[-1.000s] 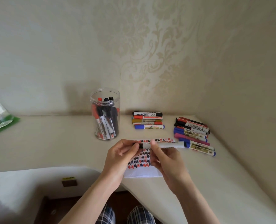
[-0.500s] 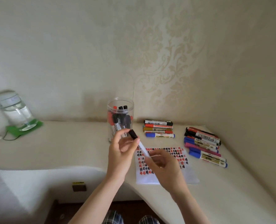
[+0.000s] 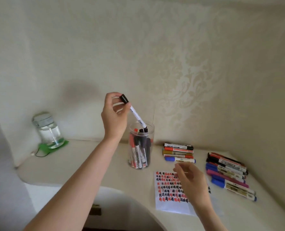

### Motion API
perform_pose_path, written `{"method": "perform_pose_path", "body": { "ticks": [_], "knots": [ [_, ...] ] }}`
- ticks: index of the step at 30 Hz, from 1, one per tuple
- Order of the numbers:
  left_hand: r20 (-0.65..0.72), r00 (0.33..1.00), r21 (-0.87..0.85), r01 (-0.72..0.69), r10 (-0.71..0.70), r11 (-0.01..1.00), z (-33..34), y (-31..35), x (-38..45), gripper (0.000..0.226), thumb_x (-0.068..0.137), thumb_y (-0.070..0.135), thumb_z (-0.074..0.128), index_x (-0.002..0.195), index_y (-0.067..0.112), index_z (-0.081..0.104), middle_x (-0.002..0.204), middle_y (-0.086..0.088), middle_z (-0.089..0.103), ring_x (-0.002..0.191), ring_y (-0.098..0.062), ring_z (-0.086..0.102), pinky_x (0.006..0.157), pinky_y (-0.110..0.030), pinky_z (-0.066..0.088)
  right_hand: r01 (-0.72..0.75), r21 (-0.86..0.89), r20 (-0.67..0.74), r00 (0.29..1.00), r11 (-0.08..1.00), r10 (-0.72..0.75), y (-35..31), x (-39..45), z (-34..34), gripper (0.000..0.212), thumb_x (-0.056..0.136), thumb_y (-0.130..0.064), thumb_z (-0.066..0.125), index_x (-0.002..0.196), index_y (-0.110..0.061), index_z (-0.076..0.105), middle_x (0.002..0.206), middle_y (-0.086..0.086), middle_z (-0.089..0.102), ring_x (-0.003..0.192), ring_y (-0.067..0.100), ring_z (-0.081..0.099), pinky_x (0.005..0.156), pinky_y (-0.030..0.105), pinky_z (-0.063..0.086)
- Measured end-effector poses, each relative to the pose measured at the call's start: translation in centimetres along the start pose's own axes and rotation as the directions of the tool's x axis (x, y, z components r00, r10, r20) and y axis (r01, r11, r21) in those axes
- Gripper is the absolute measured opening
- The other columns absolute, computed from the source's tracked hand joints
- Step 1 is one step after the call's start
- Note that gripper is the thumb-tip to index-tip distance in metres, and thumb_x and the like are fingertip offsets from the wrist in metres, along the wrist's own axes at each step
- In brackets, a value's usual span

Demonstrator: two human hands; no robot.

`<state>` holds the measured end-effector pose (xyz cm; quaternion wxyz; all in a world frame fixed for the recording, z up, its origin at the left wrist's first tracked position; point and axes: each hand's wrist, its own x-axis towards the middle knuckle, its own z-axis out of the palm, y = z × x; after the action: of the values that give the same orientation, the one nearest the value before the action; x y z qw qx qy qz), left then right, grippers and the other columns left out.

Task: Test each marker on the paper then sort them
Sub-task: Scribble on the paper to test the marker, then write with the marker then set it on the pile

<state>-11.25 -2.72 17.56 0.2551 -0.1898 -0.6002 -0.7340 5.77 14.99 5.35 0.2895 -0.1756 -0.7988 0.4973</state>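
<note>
Looking forward and slightly down from head height, close over a cream counter (image 3: 71, 165), facing a wall corner filling the frame's upper half.

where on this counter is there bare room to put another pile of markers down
Bare counter shows between the water jar and the clear marker jar, and along the near edge right of the paper. It is crowded from the small marker row to the big marker pile.

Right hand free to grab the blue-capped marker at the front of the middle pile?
Probably yes. The right hand holds nothing and hovers over the paper, just in front of that blue-capped marker; nothing lies between. The left hand is busy at the jar.
</note>
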Motion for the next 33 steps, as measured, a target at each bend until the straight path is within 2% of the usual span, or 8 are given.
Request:
{"method": "perform_pose_path", "body": {
  "ticks": [6,10,14,16,20,26,30,33],
  "knots": [
    [0.190,0.981,0.318,-0.094,0.034,0.943,1.0,-3.8,-1.5,0.026,0.082,0.002,0.074,0.100,0.013,0.059,0.090,0.004,0.067,0.081,0.001,0.064,0.074,-0.012,0.051,-0.046,-0.038,0.004,0.999,0.998,0.046,2.2,0.0,-0.1,0.007,0.092,-0.024,0.064,0.089,-0.030,0.064,0.083,-0.009,0.072,0.078,0.003,0.069,0.076,0.026,0.059],
    [0.336,0.941,0.483,-0.211,0.042,0.850,0.8,-5.8,-2.4,0.010,0.086,0.016,0.073,0.088,0.012,0.064,0.083,0.002,0.071,0.075,-0.011,0.067,0.076,-0.029,0.054,-0.050,-0.044,0.003,0.999,0.998,0.050,2.8,0.3,-0.6,0.011,0.092,-0.021,0.065,0.088,-0.030,0.064,0.082,-0.009,0.072,0.077,0.003,0.069,0.074,0.024,0.058],
    [0.506,0.848,0.700,-0.509,0.156,0.500,0.6,-6.7,-2.6,0.051,0.097,0.047,0.044,0.066,0.014,0.066,0.066,0.001,0.066,0.064,-0.025,0.061,0.080,-0.040,0.047,-0.072,-0.108,0.008,0.997,0.992,0.073,3.9,1.4,-1.0,0.009,0.092,-0.024,0.065,0.087,-0.032,0.064,0.082,-0.009,0.071,0.076,0.002,0.068,0.073,0.022,0.056],
    [0.549,0.811,0.720,-0.582,0.203,0.379,1.1,-6.4,-3.0,0.043,0.096,0.040,0.046,0.075,0.013,0.071,0.082,-0.002,0.068,0.079,-0.029,0.062,0.086,-0.042,0.044,-0.096,-0.185,0.032,0.994,0.978,0.104,4.8,2.5,-1.5,0.004,0.093,-0.027,0.063,0.092,-0.031,0.065,0.087,-0.011,0.071,0.081,0.002,0.066,0.072,0.020,0.054],
    [0.698,0.620,0.399,-0.752,0.358,0.525,3.9,-5.7,-7.1,0.011,0.092,0.017,0.057,0.096,0.014,0.067,0.099,0.000,0.063,0.093,-0.018,0.058,0.086,-0.037,0.049,-0.056,-0.408,0.029,0.997,0.911,0.074,6.5,5.5,-2.6,0.023,0.095,-0.019,0.060,0.118,-0.019,0.064,0.108,-0.005,0.067,0.087,0.001,0.061,0.070,0.010,0.046],
    [0.902,0.417,0.348,-0.558,-0.107,0.754,5.1,-11.1,-16.5,0.031,0.096,0.039,0.054,0.120,0.021,0.061,0.123,0.006,0.058,0.113,-0.009,0.050,0.099,-0.029,0.046,0.196,-0.691,0.220,0.974,0.696,-0.057,8.4,9.2,-2.4,0.048,0.095,-0.011,0.052,0.142,-0.020,0.045,0.146,0.003,0.047,0.125,0.022,0.053,0.104,0.043,0.044],
    [0.888,0.451,0.349,-0.545,-0.084,0.762,4.2,-13.6,-18.2,0.036,0.095,0.048,0.049,0.119,0.025,0.062,0.125,0.011,0.056,0.118,-0.007,0.046,0.104,-0.025,0.039,0.235,-0.773,0.318,0.947,0.590,0.039,9.0,10.9,-1.9,0.055,0.100,-0.022,0.045,0.152,-0.026,0.027,0.157,-0.003,0.032,0.144,0.016,0.030,0.117,0.050,0.024],
    [0.876,0.478,0.337,-0.502,-0.070,0.797,3.9,-14.2,-18.1,0.034,0.094,0.048,0.053,0.116,0.025,0.064,0.124,0.013,0.056,0.119,-0.004,0.044,0.105,-0.023,0.038,0.250,-0.808,0.307,0.951,0.533,0.020,9.1,11.0,-2.1,0.052,0.099,-0.030,0.050,0.148,-0.032,0.034,0.150,-0.006,0.041,0.138,0.018,0.035,0.113,0.052,0.022]
  ]
}}
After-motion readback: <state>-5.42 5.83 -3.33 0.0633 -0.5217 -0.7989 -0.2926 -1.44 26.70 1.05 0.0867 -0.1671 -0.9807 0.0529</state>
